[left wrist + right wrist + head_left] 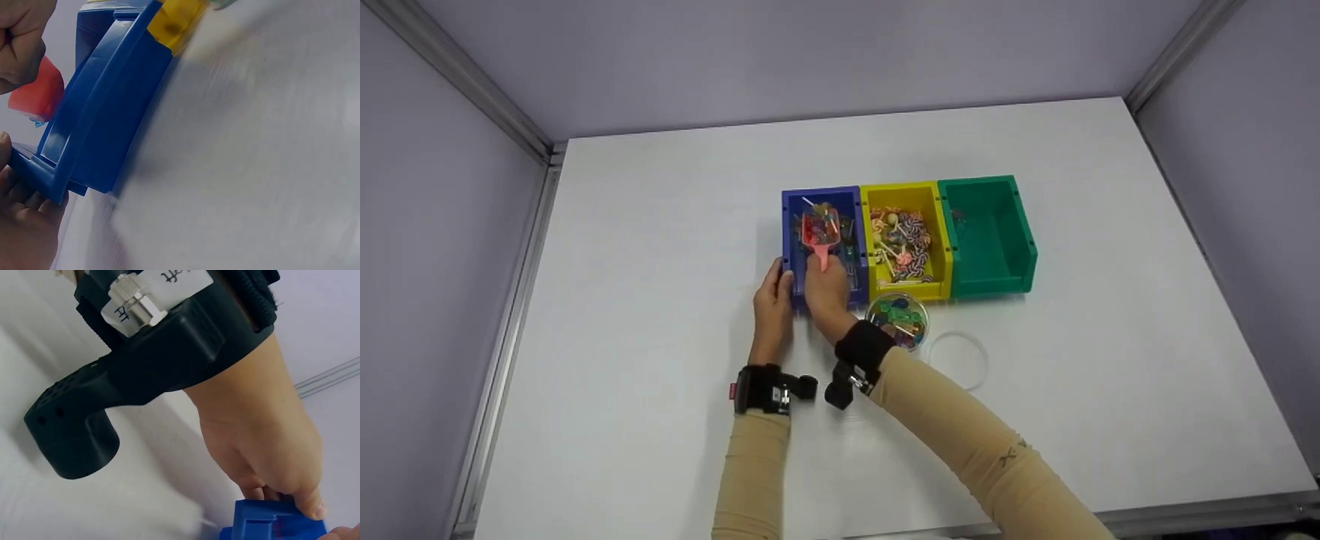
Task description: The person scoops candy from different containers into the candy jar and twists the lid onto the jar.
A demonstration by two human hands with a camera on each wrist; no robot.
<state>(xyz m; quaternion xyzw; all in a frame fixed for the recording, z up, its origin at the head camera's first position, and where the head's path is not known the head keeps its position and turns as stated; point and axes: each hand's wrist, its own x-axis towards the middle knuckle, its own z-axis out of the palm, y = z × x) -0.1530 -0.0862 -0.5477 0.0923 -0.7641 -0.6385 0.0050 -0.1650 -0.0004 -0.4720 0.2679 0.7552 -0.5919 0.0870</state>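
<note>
My right hand (pixel 826 291) grips the handle of a pink scoop (pixel 823 256) over the blue bin (pixel 785 221). Colourful see-through pieces and a white stick fill the scoop's bowl. In the left wrist view the scoop (pixel 40 90) shows red beyond the bin's wall, below the curled right hand (pixel 21 42). At the front left corner of the bin, my left hand (pixel 771 311) holds the rim. The right wrist view has the left hand's thumb (pixel 309 503) over the edge of the blue bin (pixel 253 523). More pieces lie inside this bin, partly hidden by the scoop.
Right of the blue bin stand a yellow bin (pixel 944 259) with lollipops and wrapped-looking striped sweets, then a green bin (pixel 994 288) with a few small pieces. A round clear tub (pixel 898 319) of coloured pieces sits in front, beside a clear ring-shaped lid (pixel 984 367).
</note>
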